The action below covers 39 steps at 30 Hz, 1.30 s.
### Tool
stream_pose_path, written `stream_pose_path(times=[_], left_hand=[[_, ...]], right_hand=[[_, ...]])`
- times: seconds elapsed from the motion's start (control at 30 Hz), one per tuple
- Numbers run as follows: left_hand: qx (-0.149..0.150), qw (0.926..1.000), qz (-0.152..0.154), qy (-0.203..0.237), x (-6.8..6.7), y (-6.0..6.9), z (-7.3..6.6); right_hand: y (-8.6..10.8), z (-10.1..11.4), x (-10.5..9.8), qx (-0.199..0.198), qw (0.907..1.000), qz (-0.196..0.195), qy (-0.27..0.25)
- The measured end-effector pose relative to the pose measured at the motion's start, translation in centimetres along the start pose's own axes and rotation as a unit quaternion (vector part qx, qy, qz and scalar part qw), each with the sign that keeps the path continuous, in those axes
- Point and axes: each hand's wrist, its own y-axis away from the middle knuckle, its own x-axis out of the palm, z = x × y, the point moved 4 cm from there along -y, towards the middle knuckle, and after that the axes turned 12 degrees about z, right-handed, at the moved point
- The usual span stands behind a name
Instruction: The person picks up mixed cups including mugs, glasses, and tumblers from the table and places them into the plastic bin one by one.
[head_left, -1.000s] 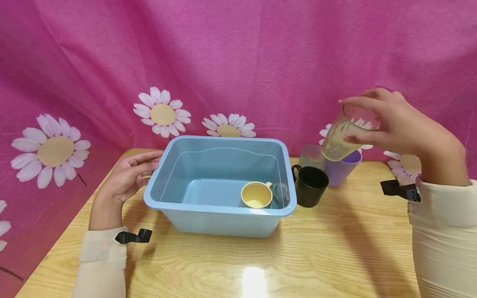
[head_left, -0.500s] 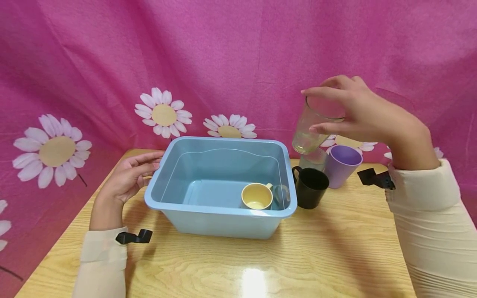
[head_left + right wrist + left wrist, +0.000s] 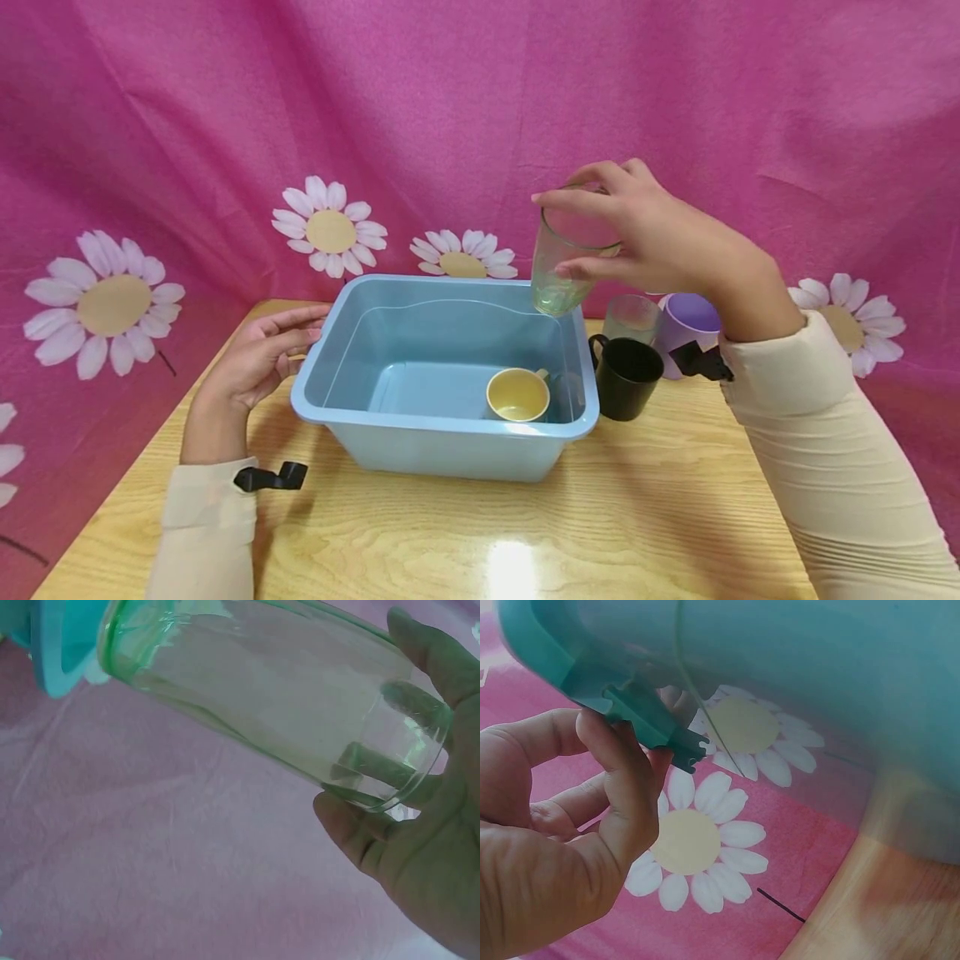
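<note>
My right hand [image 3: 660, 237] grips a clear, green-tinted drinking glass [image 3: 558, 275] near its rim, with thumb and fingers around it. The glass hangs slightly tilted over the back right corner of a light blue plastic tub [image 3: 442, 427]. In the right wrist view the glass [image 3: 247, 682] shows nothing inside, its base close to the tub's rim [image 3: 49, 652]. My left hand [image 3: 258, 358] holds the tub's left rim with curled fingers, seen from below in the left wrist view. Inside the tub, a yellow mug [image 3: 517, 393] stands beside a faint clear glass piece [image 3: 568, 392].
Right of the tub stand a black mug [image 3: 628, 379], a clear glass [image 3: 632, 317] behind it, and a purple cup [image 3: 678, 329] partly covered by my right wrist. All rest on a wooden table [image 3: 420, 533]. A pink flowered cloth [image 3: 450, 125] hangs behind.
My right hand has carried the glass leftward, from above the purple cup to over the tub's back right corner. My left hand stays at the tub's left rim.
</note>
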Motion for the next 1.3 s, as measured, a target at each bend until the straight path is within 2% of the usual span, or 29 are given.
stream_pose_path(times=[0.27, 0.53, 0.7, 0.8, 1.3], left_hand=[[0.002, 1.0000, 0.000, 0.003, 0.0, -0.2, 0.1], [-0.004, 1.0000, -0.006, 0.003, 0.0, -0.3, 0.1], [-0.003, 1.0000, -0.004, 0.004, 0.0, -0.2, 0.1], [-0.002, 1.0000, -0.001, 0.005, 0.0, -0.2, 0.1], [0.000, 1.0000, -0.002, -0.006, -0.2, -0.2, 0.1]], right_hand=[[-1.8, -0.2, 2.9, -0.004, 0.9998, 0.021, 0.001], [-2.8, -0.8, 6.2, -0.003, 0.9987, 0.050, -0.012], [-3.4, -1.0, 8.1, 0.006, 0.9975, 0.070, -0.007], [-3.7, -1.3, 9.1, -0.001, 0.9973, 0.074, -0.003], [-4.8, -1.9, 12.2, -0.031, 0.9954, 0.090, 0.015]])
